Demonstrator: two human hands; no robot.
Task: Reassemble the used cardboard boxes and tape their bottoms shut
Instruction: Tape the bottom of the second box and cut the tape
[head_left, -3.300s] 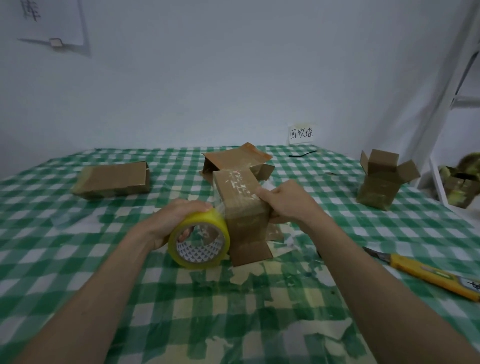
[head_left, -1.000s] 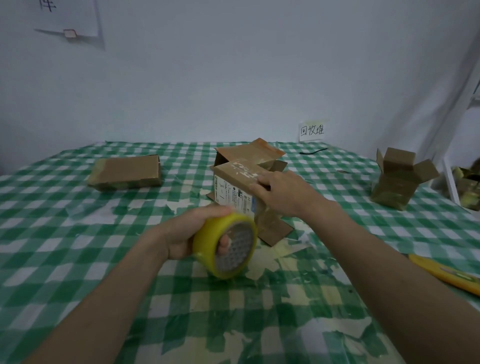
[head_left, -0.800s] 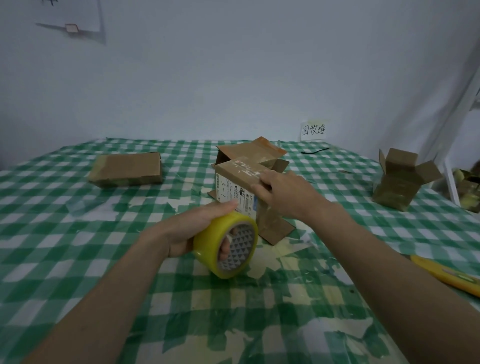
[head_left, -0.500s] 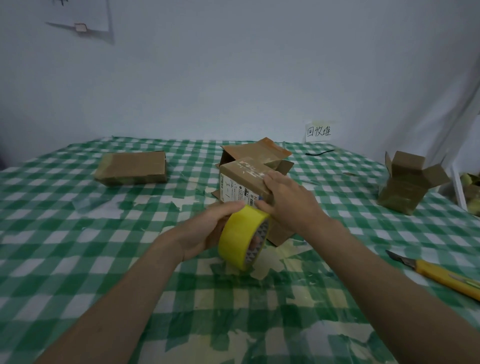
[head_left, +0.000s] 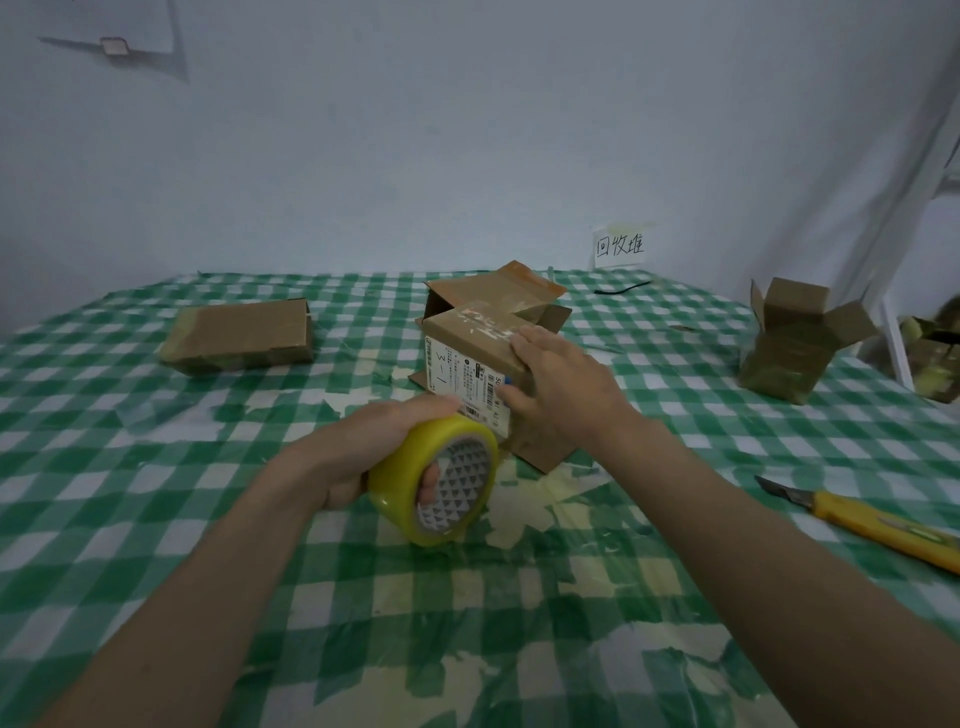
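The left hand (head_left: 363, 452), fingers clamped around the yellow tape roll (head_left: 434, 480), has swung back beside the cardboard box (head_left: 470, 364) that the right hand (head_left: 563, 387) grips (taping apparently continues).

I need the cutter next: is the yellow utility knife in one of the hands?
No, the utility knife lies on the tablecloth, apart from both hands.
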